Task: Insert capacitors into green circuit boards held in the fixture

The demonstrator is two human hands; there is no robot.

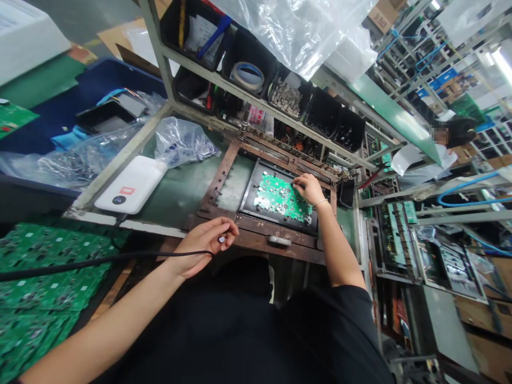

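Observation:
A green circuit board (280, 200) lies in a black carrier inside a rusty metal frame (216, 184) on the bench. My right hand (309, 188) rests on the board's far edge with its fingers pinched together, pressing at a small part I cannot make out. My left hand (206, 242) hovers over the frame's near rail, fingers curled round several small silvery parts. A black cable (100, 261) crosses my left wrist.
Black bins (320, 109) of parts and a tape roll (248, 76) line the shelf behind the frame. A white power bank (130, 185) and plastic bags lie left. Stacked green boards (48, 277) fill the near left. Another person (436, 149) works at the right.

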